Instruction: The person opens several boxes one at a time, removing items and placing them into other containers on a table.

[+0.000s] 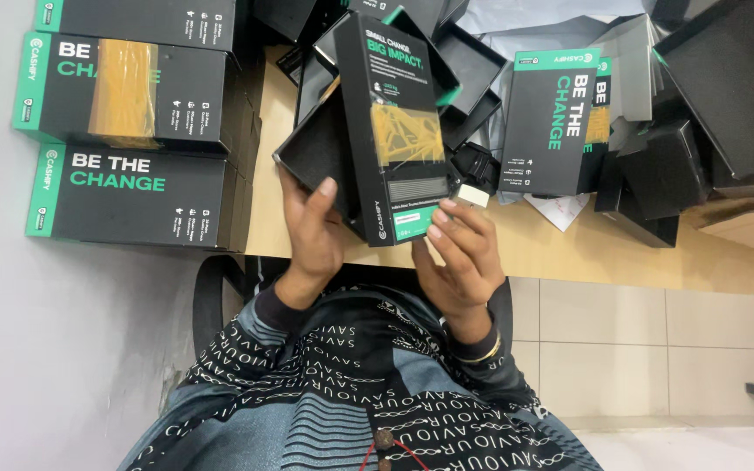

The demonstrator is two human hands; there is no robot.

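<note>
Gripping from both sides, the person's left hand [311,235] and right hand [460,253] close their fingers on a tall black cardboard sleeve with green trim and a clear window [394,131], held tilted over the near edge of the pale wooden desk [569,253]. Behind the sleeve the left hand also steadies an open black tray [320,144] (its inside looks empty). Farther off, matching black-and-green boxes [128,83] stand stacked at left, loose black trays [726,78] heaped at right.
</note>
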